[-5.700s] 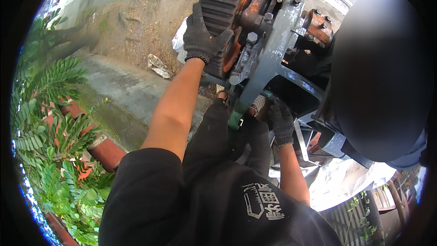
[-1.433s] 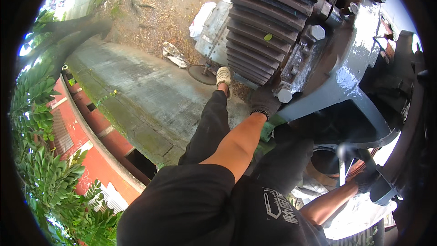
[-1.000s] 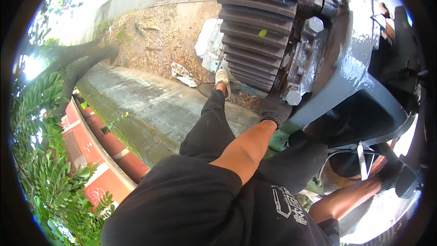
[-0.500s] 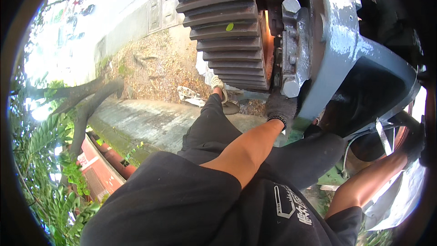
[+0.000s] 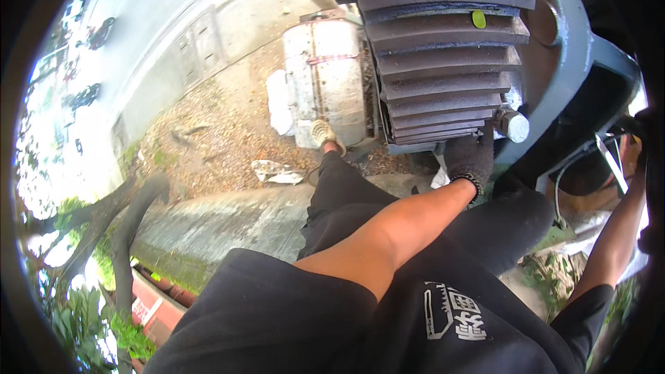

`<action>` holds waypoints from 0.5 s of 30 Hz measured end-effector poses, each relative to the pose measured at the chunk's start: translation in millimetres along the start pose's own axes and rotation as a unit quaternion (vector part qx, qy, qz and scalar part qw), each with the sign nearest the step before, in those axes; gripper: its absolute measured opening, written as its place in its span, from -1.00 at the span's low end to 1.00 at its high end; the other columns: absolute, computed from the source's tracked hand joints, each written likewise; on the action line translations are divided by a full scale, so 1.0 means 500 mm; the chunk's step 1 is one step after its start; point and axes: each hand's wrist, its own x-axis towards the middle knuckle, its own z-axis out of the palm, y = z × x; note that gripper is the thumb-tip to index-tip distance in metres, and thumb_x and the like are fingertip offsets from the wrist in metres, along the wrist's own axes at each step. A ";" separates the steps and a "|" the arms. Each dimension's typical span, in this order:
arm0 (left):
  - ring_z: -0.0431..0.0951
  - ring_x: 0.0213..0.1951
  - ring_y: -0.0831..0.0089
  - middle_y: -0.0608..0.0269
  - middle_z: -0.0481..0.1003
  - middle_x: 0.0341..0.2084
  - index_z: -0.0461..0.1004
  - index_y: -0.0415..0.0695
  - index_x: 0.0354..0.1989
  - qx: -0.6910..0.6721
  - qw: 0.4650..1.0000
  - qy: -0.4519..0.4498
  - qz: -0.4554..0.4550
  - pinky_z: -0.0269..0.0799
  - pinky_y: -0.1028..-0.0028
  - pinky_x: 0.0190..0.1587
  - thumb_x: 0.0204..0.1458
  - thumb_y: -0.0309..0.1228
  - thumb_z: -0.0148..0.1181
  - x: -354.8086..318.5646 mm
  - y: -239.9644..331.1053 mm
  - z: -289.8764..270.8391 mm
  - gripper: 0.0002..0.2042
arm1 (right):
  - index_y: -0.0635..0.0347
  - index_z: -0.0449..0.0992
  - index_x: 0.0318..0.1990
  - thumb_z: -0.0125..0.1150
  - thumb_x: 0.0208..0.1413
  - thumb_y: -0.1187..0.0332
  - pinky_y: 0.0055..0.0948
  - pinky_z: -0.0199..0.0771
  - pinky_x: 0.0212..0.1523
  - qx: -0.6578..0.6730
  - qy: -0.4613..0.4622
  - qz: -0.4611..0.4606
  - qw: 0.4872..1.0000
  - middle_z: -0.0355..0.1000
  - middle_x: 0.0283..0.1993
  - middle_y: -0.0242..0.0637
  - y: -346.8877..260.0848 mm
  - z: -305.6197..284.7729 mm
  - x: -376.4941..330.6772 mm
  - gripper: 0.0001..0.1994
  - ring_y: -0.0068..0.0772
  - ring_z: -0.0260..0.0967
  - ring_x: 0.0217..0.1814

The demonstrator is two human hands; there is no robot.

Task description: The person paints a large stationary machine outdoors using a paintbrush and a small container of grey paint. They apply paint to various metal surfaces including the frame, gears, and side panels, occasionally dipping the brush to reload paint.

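A large dark gear (image 5: 443, 62) with broad slanted teeth fills the upper middle, and a small green leaf (image 5: 479, 19) lies on one tooth. My left hand (image 5: 471, 156), in a dark knit glove, is at the gear's lower edge, seemingly against its lowest teeth; its fingers are mostly hidden there. Just right of that hand is a big hex bolt (image 5: 514, 127). A grey painted metal frame (image 5: 554, 107) curves down beside the gear. Reaching past the frame, my right hand (image 5: 644, 156) is lost in the dark right rim, and its fingers cannot be made out.
Left of the gear stands a whitish, rust-streaked metal drum (image 5: 324, 62). My shoe (image 5: 323, 133) is in front of it on leaf-littered ground (image 5: 208, 138). A concrete ledge (image 5: 215, 225) runs under my legs. Tree branches (image 5: 131, 228) rise at the left.
The view has shifted, so the gear sits farther right and the drum shows fully. My left hand is now by the gear's lower teeth, left of the bolt rather than below it.
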 end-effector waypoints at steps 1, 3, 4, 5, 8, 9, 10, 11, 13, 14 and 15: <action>0.59 0.05 -0.16 -0.16 0.63 -0.05 0.59 -0.21 0.00 0.000 0.999 -0.022 0.034 0.42 0.01 0.16 0.32 0.14 0.01 0.003 -0.008 0.000 -0.42 | 0.25 0.54 0.21 0.13 0.40 0.28 -0.22 0.49 0.21 0.004 -0.012 0.006 1.000 0.59 0.11 -0.14 0.000 -0.007 -0.011 -0.66 -0.19 0.52 0.14; 0.60 0.03 -0.14 -0.16 0.63 -0.06 0.52 -0.21 0.08 0.042 0.987 -0.068 0.142 0.41 0.00 0.16 0.32 0.10 0.03 0.039 -0.082 0.008 -0.45 | 0.26 0.52 0.24 0.14 0.40 0.30 -0.24 0.49 0.22 0.014 -0.038 0.014 0.999 0.58 0.13 -0.15 0.005 -0.012 -0.040 -0.65 -0.20 0.52 0.16; 0.61 0.03 -0.13 -0.16 0.62 -0.07 0.49 -0.20 0.12 0.059 0.975 -0.093 0.193 0.41 0.00 0.17 0.33 0.08 0.04 0.051 -0.122 0.016 -0.46 | 0.26 0.52 0.25 0.15 0.40 0.31 -0.25 0.49 0.22 0.021 -0.051 0.014 0.998 0.58 0.14 -0.15 -0.002 -0.013 -0.046 -0.64 -0.21 0.51 0.17; 0.61 0.02 -0.12 -0.16 0.62 -0.07 0.46 -0.20 0.17 0.074 0.959 -0.119 0.245 0.40 0.00 0.17 0.33 0.06 0.06 0.057 -0.148 0.022 -0.46 | 0.26 0.51 0.26 0.16 0.40 0.31 -0.26 0.49 0.23 0.028 -0.063 0.011 0.998 0.57 0.15 -0.16 -0.012 -0.012 -0.046 -0.63 -0.22 0.51 0.18; 0.61 -0.24 0.25 0.11 0.58 -0.32 0.47 -0.19 0.07 -0.213 0.916 -0.337 0.050 0.52 0.25 -0.06 0.34 -0.14 0.16 0.014 -0.089 -0.118 -0.64 | 0.28 0.48 0.30 0.18 0.39 0.34 -0.28 0.49 0.24 0.053 -0.105 0.012 0.993 0.56 0.17 -0.17 -0.028 -0.037 -0.045 -0.60 -0.25 0.50 0.20; 0.61 -0.24 0.26 0.10 0.59 -0.31 0.50 -0.18 0.05 -0.204 0.901 -0.375 0.072 0.51 0.25 -0.07 0.35 -0.16 0.15 0.000 -0.078 -0.163 -0.67 | 0.28 0.47 0.32 0.18 0.39 0.35 -0.29 0.49 0.24 0.061 -0.122 0.009 0.991 0.56 0.18 -0.17 -0.031 -0.050 -0.049 -0.59 -0.26 0.50 0.21; 0.60 -0.24 0.26 0.09 0.59 -0.31 0.52 -0.18 0.03 -0.158 0.891 -0.398 0.153 0.51 0.26 -0.07 0.36 -0.19 0.14 -0.017 -0.065 -0.210 -0.70 | 0.29 0.46 0.33 0.19 0.39 0.35 -0.30 0.49 0.24 0.070 -0.141 0.006 0.987 0.56 0.19 -0.17 -0.028 -0.062 -0.055 -0.58 -0.27 0.50 0.21; 0.60 -0.25 0.26 0.08 0.59 -0.31 0.55 -0.18 0.00 -0.095 0.873 -0.394 0.270 0.51 0.26 -0.07 0.37 -0.22 0.14 -0.028 -0.053 -0.263 -0.72 | 0.29 0.46 0.34 0.20 0.39 0.36 -0.31 0.49 0.25 0.083 -0.158 0.001 0.984 0.55 0.20 -0.18 -0.025 -0.079 -0.067 -0.57 -0.27 0.49 0.22; 0.61 -0.22 0.23 0.05 0.61 -0.28 0.60 -0.18 0.01 -0.028 0.845 -0.389 0.365 0.50 0.26 -0.05 0.36 -0.25 0.14 -0.044 -0.038 -0.365 -0.73 | 0.30 0.44 0.37 0.21 0.38 0.38 -0.32 0.49 0.25 0.224 -0.173 0.048 0.958 0.54 0.21 -0.18 -0.026 -0.091 -0.147 -0.55 -0.29 0.49 0.24; 0.64 -0.16 0.19 0.04 0.64 -0.22 0.61 -0.18 0.02 0.006 0.836 -0.428 0.343 0.52 0.27 -0.02 0.32 -0.25 0.20 -0.057 0.004 -0.435 -0.72 | 0.31 0.43 0.38 0.18 0.41 0.33 -0.32 0.48 0.25 0.329 -0.158 0.103 0.925 0.55 0.22 -0.16 -0.046 -0.078 -0.237 -0.54 -0.26 0.49 0.23; 0.67 -0.10 0.16 0.03 0.66 -0.16 0.62 -0.19 0.03 0.039 0.821 -0.472 0.320 0.54 0.28 0.01 0.27 -0.25 0.25 -0.060 0.036 -0.496 -0.71 | 0.32 0.42 0.38 0.15 0.43 0.28 -0.31 0.48 0.25 0.424 -0.132 0.161 0.881 0.55 0.22 -0.13 -0.054 -0.076 -0.340 -0.54 -0.23 0.50 0.23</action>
